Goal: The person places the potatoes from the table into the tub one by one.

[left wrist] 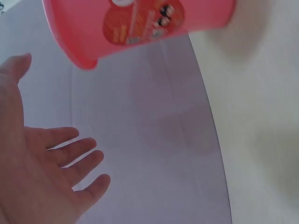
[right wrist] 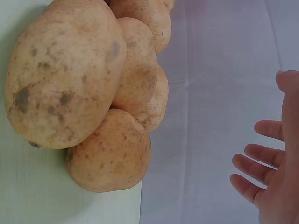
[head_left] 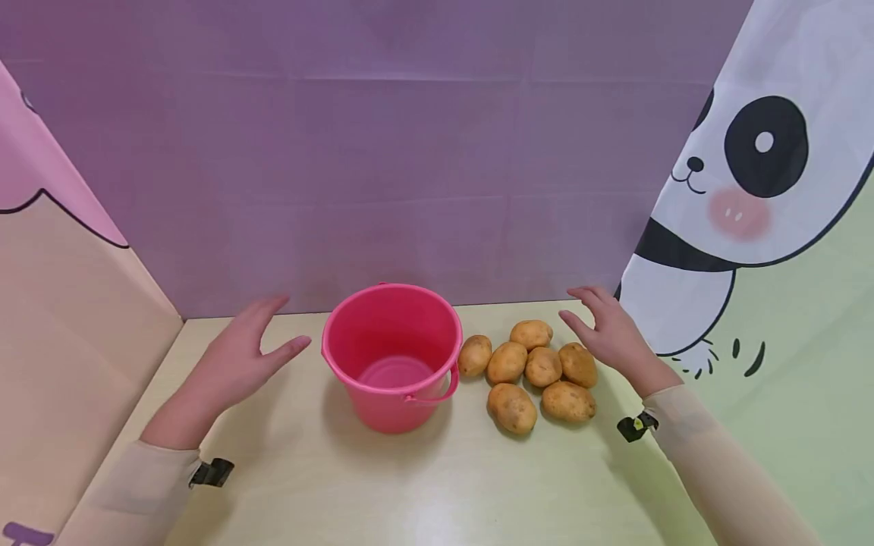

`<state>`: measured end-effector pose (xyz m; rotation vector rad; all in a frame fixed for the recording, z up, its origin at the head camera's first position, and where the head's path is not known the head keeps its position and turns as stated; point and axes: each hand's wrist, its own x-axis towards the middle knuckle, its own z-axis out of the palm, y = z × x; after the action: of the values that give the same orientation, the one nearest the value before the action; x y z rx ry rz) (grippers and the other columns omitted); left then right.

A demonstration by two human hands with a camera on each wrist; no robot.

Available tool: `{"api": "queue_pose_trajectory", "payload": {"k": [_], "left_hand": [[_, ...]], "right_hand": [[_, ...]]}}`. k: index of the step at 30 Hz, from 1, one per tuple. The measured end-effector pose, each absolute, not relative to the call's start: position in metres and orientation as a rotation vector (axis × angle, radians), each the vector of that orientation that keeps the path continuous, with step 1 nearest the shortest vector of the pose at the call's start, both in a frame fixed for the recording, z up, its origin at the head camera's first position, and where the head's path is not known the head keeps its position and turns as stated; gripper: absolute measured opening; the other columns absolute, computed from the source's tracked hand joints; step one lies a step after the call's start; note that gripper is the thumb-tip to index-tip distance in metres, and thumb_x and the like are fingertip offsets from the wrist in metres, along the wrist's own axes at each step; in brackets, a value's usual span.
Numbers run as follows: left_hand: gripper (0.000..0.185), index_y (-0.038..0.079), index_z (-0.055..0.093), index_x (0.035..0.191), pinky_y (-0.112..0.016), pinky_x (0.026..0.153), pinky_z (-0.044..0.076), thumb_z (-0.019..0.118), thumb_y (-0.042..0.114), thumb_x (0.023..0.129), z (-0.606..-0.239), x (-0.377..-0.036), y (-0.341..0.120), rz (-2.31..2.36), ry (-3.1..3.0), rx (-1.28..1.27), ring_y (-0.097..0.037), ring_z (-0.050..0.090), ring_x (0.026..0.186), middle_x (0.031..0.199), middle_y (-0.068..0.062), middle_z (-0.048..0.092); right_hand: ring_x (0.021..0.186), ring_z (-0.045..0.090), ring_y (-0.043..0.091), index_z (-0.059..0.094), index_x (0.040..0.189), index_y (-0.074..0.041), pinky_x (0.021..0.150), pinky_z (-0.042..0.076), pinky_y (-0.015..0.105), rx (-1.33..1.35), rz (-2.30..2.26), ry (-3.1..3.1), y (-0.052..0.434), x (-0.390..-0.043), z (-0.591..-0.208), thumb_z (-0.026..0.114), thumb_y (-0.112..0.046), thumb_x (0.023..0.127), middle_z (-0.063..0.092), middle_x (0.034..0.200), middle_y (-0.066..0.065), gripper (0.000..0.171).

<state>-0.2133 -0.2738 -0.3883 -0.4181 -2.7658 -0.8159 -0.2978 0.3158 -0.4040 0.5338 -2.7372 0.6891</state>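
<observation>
A pink bucket (head_left: 392, 341) stands upright on the table, its handle (head_left: 437, 390) hanging down at the front right. To its right lie several potatoes (head_left: 542, 367) in a loose group. My left hand (head_left: 239, 360) hovers left of the bucket, apart from it, thumb and fingers spread. In the left wrist view the bucket (left wrist: 145, 23) shows an orange printed label. Above and right of the potatoes is my right hand (head_left: 611, 334), fingers extended and holding nothing. The right wrist view shows the potatoes (right wrist: 65, 74) close up, with that hand (right wrist: 275, 163) away from them.
The light wooden table (head_left: 410, 493) runs back to a purple cloth wall (head_left: 410, 152). A panda-printed panel (head_left: 758, 212) borders the right side, and a pink and beige panel (head_left: 61, 318) the left. Each wrist wears a black strap.
</observation>
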Motion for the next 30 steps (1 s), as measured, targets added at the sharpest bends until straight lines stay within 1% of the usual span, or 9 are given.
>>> {"api": "queue_pose_trajectory", "payload": {"k": [4, 7, 11, 17, 21, 26, 30], "left_hand": [[0.099, 0.002, 0.028, 0.174, -0.081, 0.118, 0.035, 0.072, 0.057, 0.104, -0.383, -0.212, -0.262, -0.877, -2.825, -0.417, -0.052, 0.031, 0.16, 0.176, -0.025, 0.032], [0.107, 0.003, 0.02, 0.176, -0.081, 0.118, 0.035, 0.072, 0.06, 0.103, -0.379, -0.21, -0.251, -0.91, -2.863, -0.429, -0.052, 0.027, 0.162, 0.179, -0.024, 0.026], [0.115, 0.003, 0.013, 0.177, -0.081, 0.114, 0.041, 0.076, 0.061, 0.1, -0.375, -0.207, -0.236, -0.945, -2.891, -0.46, -0.053, 0.025, 0.162, 0.18, -0.025, 0.021], [0.122, 0.002, 0.012, 0.177, -0.076, 0.107, 0.051, 0.084, 0.058, 0.094, -0.375, -0.208, -0.22, -0.978, -2.898, -0.52, -0.052, 0.023, 0.163, 0.181, -0.024, 0.018], [0.125, 0.001, 0.012, 0.176, -0.073, 0.104, 0.055, 0.085, 0.058, 0.093, -0.378, -0.211, -0.211, -0.986, -2.877, -0.576, -0.052, 0.024, 0.163, 0.181, -0.023, 0.017], [0.131, 0.002, 0.009, 0.177, -0.07, 0.101, 0.058, 0.086, 0.063, 0.09, -0.382, -0.215, -0.202, -0.952, -2.871, -0.594, -0.052, 0.025, 0.162, 0.182, -0.022, 0.016], [0.135, 0.001, 0.007, 0.176, -0.071, 0.103, 0.056, 0.085, 0.068, 0.088, -0.385, -0.217, -0.196, -0.897, -2.884, -0.573, -0.052, 0.021, 0.164, 0.183, -0.022, 0.012]], "right_hand": [[0.141, 0.053, 0.046, 0.059, 0.154, -0.001, 0.118, 0.044, 0.068, 0.529, 0.693, -2.74, 0.317, -0.298, -0.407, 0.062, -0.041, 0.114, 0.055, 0.153, 0.02, 0.056], [0.141, 0.053, 0.045, 0.059, 0.152, -0.001, 0.118, 0.044, 0.068, 0.519, 0.695, -2.753, 0.318, -0.299, -0.41, 0.061, -0.042, 0.115, 0.055, 0.153, 0.02, 0.056], [0.138, 0.055, 0.044, 0.062, 0.148, -0.001, 0.116, 0.046, 0.067, 0.511, 0.699, -2.766, 0.319, -0.299, -0.412, 0.06, -0.044, 0.115, 0.055, 0.151, 0.019, 0.055], [0.132, 0.058, 0.044, 0.065, 0.143, 0.002, 0.113, 0.048, 0.066, 0.507, 0.693, -2.765, 0.321, -0.297, -0.413, 0.061, -0.041, 0.115, 0.058, 0.146, 0.021, 0.051], [0.131, 0.059, 0.044, 0.067, 0.14, 0.001, 0.112, 0.048, 0.065, 0.505, 0.692, -2.769, 0.321, -0.295, -0.412, 0.061, -0.04, 0.115, 0.059, 0.144, 0.02, 0.049], [0.129, 0.06, 0.044, 0.067, 0.14, 0.002, 0.11, 0.049, 0.065, 0.504, 0.695, -2.784, 0.322, -0.294, -0.412, 0.06, -0.041, 0.115, 0.059, 0.144, 0.02, 0.05], [0.127, 0.06, 0.044, 0.067, 0.138, 0.002, 0.11, 0.049, 0.065, 0.496, 0.693, -2.784, 0.322, -0.294, -0.413, 0.061, -0.04, 0.114, 0.059, 0.143, 0.02, 0.049]]}}
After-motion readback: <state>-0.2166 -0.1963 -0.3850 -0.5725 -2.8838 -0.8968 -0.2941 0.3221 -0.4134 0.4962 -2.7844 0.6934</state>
